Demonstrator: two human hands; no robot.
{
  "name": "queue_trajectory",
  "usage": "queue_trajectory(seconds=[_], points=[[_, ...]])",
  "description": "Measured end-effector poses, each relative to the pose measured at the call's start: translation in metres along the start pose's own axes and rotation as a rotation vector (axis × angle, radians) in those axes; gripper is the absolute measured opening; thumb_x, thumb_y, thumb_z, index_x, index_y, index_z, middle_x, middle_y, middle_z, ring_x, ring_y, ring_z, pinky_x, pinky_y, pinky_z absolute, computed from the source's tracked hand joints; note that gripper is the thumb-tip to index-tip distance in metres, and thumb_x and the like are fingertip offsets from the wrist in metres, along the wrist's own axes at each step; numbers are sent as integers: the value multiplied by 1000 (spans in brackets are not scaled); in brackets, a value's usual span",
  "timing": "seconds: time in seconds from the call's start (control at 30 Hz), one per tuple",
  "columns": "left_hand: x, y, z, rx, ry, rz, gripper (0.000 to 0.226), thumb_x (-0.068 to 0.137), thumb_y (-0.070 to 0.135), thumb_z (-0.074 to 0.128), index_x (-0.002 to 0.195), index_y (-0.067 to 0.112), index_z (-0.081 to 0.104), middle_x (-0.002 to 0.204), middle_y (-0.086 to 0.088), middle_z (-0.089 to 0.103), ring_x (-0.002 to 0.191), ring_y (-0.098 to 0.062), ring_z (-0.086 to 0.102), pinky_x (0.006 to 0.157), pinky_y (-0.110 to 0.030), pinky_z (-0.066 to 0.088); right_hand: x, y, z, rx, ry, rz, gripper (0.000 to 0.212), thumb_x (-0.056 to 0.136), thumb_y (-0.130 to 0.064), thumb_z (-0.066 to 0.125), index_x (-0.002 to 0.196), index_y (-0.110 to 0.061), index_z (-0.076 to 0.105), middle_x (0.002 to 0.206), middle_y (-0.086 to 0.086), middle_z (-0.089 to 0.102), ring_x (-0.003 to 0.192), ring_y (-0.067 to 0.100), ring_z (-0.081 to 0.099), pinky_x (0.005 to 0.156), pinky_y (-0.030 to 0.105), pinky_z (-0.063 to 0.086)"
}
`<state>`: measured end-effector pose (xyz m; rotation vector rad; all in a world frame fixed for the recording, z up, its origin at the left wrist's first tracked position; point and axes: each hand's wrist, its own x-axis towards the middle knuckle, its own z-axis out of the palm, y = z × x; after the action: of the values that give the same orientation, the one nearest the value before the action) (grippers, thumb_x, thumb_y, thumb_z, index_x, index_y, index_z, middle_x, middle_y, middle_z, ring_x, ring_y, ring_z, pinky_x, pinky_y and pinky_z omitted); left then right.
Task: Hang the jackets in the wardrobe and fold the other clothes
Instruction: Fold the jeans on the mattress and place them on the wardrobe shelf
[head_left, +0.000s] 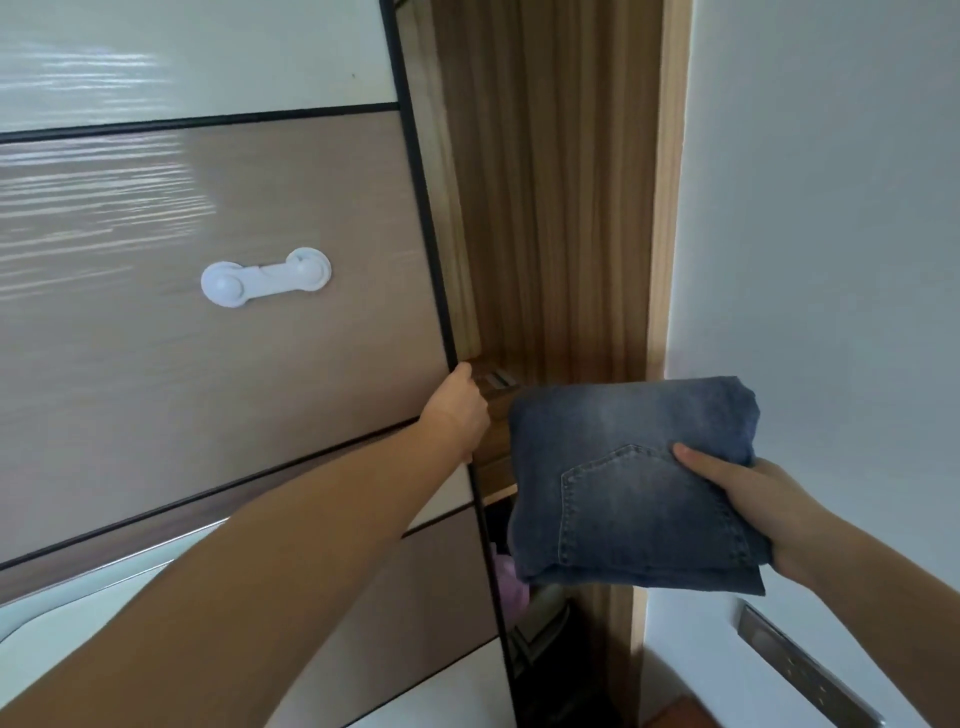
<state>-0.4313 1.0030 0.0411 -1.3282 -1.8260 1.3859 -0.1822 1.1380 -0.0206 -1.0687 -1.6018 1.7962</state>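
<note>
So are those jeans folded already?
Folded. The jeans form a compact stacked rectangle with a back pocket on top, gripped at one edge by the right hand.

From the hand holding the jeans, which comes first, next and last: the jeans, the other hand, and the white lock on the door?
Measured from the right hand:
1. Folded jeans: held in that hand, thumb on top.
2. Left hand: farther left, at the sliding door's edge.
3. White lock: farthest, up and left on the door panel.
</note>
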Motion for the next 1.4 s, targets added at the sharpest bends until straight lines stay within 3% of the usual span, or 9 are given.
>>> queue_trajectory(seconds=[0.2,0.4,0.6,0.77,0.83,0.97,1.13,1.4], points=[[-42,-3,23,-46,-115,-87,50,98,57,38,129,24,58,128,2,60,118,-22,51,105,-38,25,-10,7,32,12,-89,4,41,75,-44,78,98,-14,62,93,8,72,84,31,69,65,33,55],[-86,-8,52,-119,-203,-130,51,93,61,46,128,26,58,129,3,60,120,-21,51,103,-37,26,-27,14,70,30,-188,8,49,75,-42,79,111,-13,60,102,7,71,90,30,68,73,35,56],[-120,-15,90,-126,-188,-142,59,90,60,53,136,22,52,139,0,53,129,-25,42,107,-40,26,-43,11,119,132,-271,-9,23,77,-29,80,88,-18,63,87,0,72,71,17,70,49,23,53],[-139,-21,112,7,-104,-62,54,94,52,52,139,23,51,143,-2,51,137,-30,36,118,-57,3,-51,6,169,123,-312,20,37,75,-30,82,104,-13,68,98,7,75,85,25,72,73,36,59],[-143,-26,116,-12,-71,-54,48,96,48,51,136,22,55,140,-1,54,136,-30,38,119,-56,1,-50,5,181,129,-310,17,43,73,-30,82,108,-11,67,100,8,75,88,27,72,80,41,58],[-147,-24,120,-22,-34,-28,36,99,41,46,128,25,61,132,3,60,128,-25,46,119,-47,6,-51,6,193,134,-287,-6,43,69,-32,84,104,-13,68,95,6,76,81,23,74,69,34,58],[-148,-29,123,-34,8,-5,39,99,50,43,121,26,64,121,7,65,116,-21,52,105,-35,25,-48,1,190,98,-276,-29,50,65,-37,85,105,-14,67,95,5,76,84,25,74,73,36,58],[-178,-29,150,-76,-24,-30,50,96,59,42,119,22,64,119,4,65,113,-22,52,99,-35,28,-65,9,198,115,-327,-41,47,69,-35,83,108,-16,66,98,6,76,84,25,74,71,36,58]])
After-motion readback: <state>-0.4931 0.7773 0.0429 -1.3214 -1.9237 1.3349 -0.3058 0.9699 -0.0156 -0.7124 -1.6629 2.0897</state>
